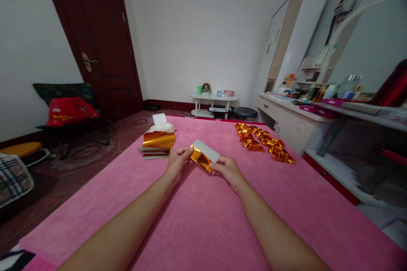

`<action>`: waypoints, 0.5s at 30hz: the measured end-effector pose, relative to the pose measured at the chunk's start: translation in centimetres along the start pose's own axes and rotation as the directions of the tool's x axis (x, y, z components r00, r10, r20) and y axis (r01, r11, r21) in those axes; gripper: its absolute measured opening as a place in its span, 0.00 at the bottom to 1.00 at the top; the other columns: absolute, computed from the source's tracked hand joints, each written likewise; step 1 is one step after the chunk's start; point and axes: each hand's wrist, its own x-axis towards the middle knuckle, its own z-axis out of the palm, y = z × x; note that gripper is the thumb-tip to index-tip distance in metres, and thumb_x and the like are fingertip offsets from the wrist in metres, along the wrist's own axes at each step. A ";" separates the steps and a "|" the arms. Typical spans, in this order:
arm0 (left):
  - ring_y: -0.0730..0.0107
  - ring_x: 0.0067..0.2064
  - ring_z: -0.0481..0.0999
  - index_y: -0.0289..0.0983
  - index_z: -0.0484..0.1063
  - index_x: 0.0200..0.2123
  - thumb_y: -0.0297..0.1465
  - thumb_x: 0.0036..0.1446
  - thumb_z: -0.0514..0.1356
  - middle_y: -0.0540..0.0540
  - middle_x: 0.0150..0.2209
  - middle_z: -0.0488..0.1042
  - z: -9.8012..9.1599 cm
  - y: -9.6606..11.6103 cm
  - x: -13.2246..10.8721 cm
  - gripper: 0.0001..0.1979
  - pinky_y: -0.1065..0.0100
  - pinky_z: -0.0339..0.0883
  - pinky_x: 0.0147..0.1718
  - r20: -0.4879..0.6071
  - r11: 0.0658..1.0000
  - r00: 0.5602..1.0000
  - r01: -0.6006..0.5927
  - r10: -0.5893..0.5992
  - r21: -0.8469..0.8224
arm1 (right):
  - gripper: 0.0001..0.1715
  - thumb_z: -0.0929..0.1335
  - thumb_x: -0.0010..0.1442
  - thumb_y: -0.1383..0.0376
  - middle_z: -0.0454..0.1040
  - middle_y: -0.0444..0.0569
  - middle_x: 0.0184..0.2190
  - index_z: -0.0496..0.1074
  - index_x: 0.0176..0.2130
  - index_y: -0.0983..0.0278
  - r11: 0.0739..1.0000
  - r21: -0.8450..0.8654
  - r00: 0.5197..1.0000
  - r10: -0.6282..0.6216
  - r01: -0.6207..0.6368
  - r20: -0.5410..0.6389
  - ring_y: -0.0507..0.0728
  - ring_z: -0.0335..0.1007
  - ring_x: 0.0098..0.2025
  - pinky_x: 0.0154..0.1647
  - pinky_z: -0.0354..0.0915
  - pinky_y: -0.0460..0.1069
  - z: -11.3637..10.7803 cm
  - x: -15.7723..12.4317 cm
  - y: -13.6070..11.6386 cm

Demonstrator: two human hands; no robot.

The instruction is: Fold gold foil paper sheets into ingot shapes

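Between my two hands is a sheet of gold foil paper (201,160), partly folded over, with its pale grey back showing on the far side. My left hand (178,161) pinches its left end, and my right hand (227,168) grips the right end. Just left of my left hand lies a stack of gold foil sheets (159,140), some with grey edges showing. Over to the right, several folded gold foil pieces (262,137) sit in rows on the pink cloth (203,220).
Behind the foil stack stands an open white wipes pack (162,125). A dressing table (286,114) crowded with bottles borders the right side. At left are a folding chair (71,123) with a red bag (72,111) and a dark red door (98,42).
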 end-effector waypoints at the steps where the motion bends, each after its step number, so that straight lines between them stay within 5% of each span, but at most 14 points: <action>1: 0.77 0.26 0.72 0.32 0.76 0.32 0.39 0.41 0.69 0.46 0.29 0.77 0.0 0.0 -0.1 0.18 0.76 0.62 0.23 0.015 1.000 1.000 0.002 -0.002 -0.006 | 0.12 0.73 0.43 0.61 0.74 0.46 0.17 0.74 0.25 0.69 1.000 0.001 1.000 -0.004 0.004 0.000 0.49 0.67 0.19 0.22 0.60 0.43 0.0 0.0 0.0; 6: 0.70 0.34 0.76 0.34 0.75 0.38 0.34 0.39 0.70 0.43 0.37 0.78 0.5 0.3 -0.8 0.20 0.73 0.68 0.31 0.109 0.998 0.993 0.056 -0.054 -0.017 | 0.13 0.73 0.44 0.59 0.73 0.45 0.18 0.74 0.26 0.68 0.999 0.009 0.999 -0.033 0.033 -0.021 0.49 0.67 0.20 0.23 0.61 0.44 -0.1 -0.1 0.0; 15: 0.71 0.29 0.75 0.31 0.76 0.30 0.30 0.35 0.72 0.43 0.31 0.78 1.3 0.3 -1.7 0.16 0.73 0.66 0.27 0.190 0.998 0.980 0.065 -0.065 0.007 | 0.15 0.73 0.43 0.60 0.75 0.46 0.26 0.74 0.32 0.65 0.986 0.032 0.987 -0.161 0.161 -0.001 0.52 0.69 0.27 0.28 0.63 0.46 0.2 -0.5 -0.4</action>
